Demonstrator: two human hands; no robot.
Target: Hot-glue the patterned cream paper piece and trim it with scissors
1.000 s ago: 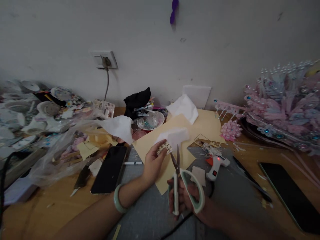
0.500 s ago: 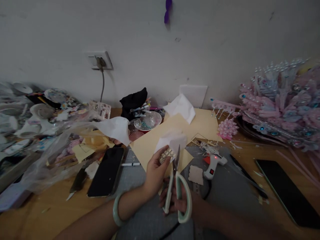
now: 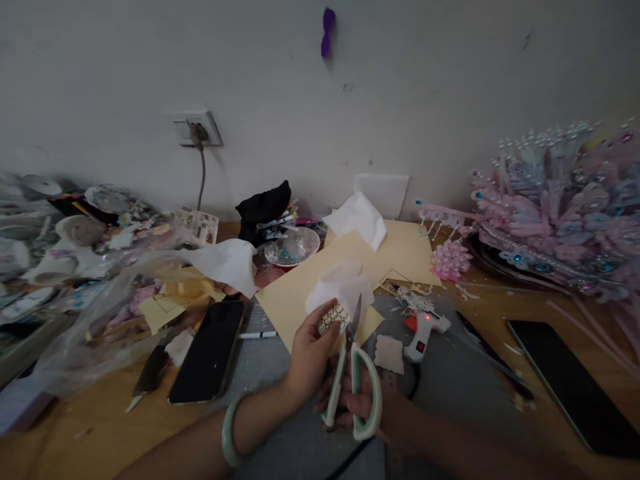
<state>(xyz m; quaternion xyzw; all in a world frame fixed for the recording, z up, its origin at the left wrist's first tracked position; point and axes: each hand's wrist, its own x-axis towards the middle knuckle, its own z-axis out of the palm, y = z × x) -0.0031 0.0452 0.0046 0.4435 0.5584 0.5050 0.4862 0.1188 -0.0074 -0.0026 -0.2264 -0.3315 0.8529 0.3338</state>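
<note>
A: Where's the patterned piece (image 3: pixel 334 316)?
B: Pinched in the left hand (image 3: pixel 311 353), centre; white paper (image 3: pixel 341 289) at its 12 o'clock blurs.
A: Right hand (image 3: pixel 367 400)?
B: Gripping scissors (image 3: pixel 351 373), fingers partly hidden by handles

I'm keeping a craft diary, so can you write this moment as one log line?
left hand: holds patterned piece with white paper | right hand: grips scissors, blades at piece | nearby: glue gun, phone

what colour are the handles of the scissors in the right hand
Pale mint green with white, on the metal-bladed scissors gripped by the right hand; seen in the head view.
</note>
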